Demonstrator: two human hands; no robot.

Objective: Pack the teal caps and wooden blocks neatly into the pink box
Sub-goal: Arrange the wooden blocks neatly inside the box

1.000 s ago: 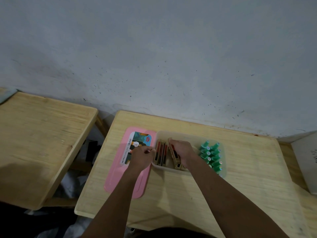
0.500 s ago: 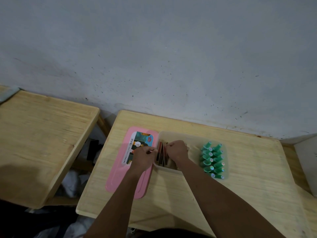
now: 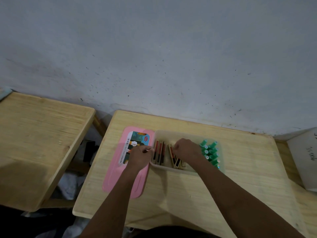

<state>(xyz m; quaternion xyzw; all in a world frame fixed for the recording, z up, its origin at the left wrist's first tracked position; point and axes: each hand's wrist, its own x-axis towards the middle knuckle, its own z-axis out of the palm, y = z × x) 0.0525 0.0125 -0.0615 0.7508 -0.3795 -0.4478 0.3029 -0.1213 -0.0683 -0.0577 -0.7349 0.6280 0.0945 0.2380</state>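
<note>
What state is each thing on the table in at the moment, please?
Pink lid: off, lying flat left of the box.
Box: open, partly packed.
Upright wooden blocks: standing on edge at the box's left end.
Leaning wooden blocks: tilted, mid-box.
Teal caps: in rows at the right end.
Left hand: gripping the box's left wall.
Right hand: pinching a leaning block.

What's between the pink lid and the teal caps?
In the head view: wooden blocks on edge inside the translucent box, with the right hand on them.

Bare forearms [image 3: 118, 194] [image 3: 231, 194], bare hands [image 3: 139, 156] [image 3: 186, 149]
</note>
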